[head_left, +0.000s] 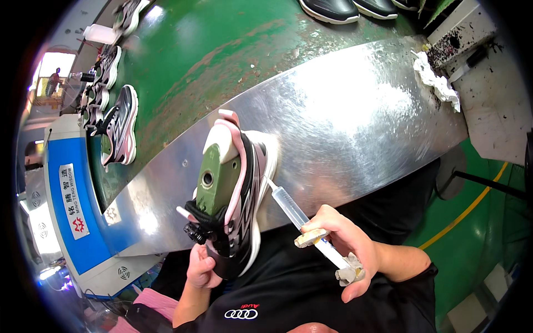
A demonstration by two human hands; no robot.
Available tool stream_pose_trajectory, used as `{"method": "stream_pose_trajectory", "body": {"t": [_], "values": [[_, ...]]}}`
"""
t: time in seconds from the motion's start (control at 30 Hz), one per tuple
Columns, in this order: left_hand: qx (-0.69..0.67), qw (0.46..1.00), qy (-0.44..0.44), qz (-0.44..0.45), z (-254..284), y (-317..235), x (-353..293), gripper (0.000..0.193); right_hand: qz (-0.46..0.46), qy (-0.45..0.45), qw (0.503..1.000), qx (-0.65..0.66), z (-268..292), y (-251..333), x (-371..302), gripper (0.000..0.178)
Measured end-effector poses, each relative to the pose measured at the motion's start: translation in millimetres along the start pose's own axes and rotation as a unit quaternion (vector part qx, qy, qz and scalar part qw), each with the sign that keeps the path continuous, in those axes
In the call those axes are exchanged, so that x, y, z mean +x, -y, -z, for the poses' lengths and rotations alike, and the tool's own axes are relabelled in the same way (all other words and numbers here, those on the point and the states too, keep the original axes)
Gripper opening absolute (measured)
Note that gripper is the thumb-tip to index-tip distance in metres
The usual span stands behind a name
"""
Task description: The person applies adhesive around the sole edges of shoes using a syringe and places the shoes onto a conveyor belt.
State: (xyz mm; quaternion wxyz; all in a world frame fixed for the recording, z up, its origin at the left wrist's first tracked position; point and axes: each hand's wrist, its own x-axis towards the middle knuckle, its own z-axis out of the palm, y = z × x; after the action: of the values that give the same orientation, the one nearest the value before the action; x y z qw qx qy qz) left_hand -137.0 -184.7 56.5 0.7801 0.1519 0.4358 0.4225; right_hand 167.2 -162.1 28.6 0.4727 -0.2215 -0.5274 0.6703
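A black, pink and white running shoe (244, 188) with a green shoe last (214, 180) inside it stands tilted over the metal plate. Its toe points toward me, and my left hand (202, 267) grips it there, the fingers partly hidden beneath. In my right hand (350, 244) is a syringe (291, 206) with a clear barrel, its flange and plunger end crusted with dried glue-like residue. The thin tip meets or nearly meets the line between the shoe's upper and white midsole. Black laces bunch near a dark toggle on the shoe.
A shiny metal plate (355, 111) edges the green belt (194, 61). Several similar shoes (120, 126) line the belt's left side; black shoes (333, 8) lie at the far end. Crumpled white paper (436, 80) rests at the plate's right. A blue-and-white machine panel (61, 161) stands left.
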Motion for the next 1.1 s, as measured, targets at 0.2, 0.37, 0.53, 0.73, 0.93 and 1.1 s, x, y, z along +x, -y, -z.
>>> {"method": "stream_pose_trajectory", "body": {"t": [0.2, 0.37, 0.53, 0.73, 0.93, 1.1], "values": [[-0.063, 0.995, 0.054, 0.047, -15, 19, 10, 0.080, -0.037, 0.028, 0.999, 0.008, -2, 17, 5, 0.099], [-0.131, 0.979, 0.111, 0.109, -21, 26, 21, 0.076, -0.087, 0.044, 0.995, 0.027, -2, 44, 3, 0.097], [-0.194, 0.954, 0.173, 0.152, -24, 30, 33, 0.069, -0.126, 0.041, 0.987, 0.092, -9, 74, -2, 0.104], [-0.239, 0.912, 0.262, 0.206, -40, 44, 57, 0.057, -0.166, 0.071, 0.982, -0.055, -8, 117, -16, 0.109], [-0.192, 0.897, 0.334, 0.218, -63, 54, 87, 0.045, -0.106, 0.035, 0.979, -0.174, -13, 143, -32, 0.104], [-0.171, 0.914, 0.304, 0.207, -89, 54, 102, 0.040, -0.070, 0.021, 0.970, -0.231, -12, 150, -40, 0.100]]}}
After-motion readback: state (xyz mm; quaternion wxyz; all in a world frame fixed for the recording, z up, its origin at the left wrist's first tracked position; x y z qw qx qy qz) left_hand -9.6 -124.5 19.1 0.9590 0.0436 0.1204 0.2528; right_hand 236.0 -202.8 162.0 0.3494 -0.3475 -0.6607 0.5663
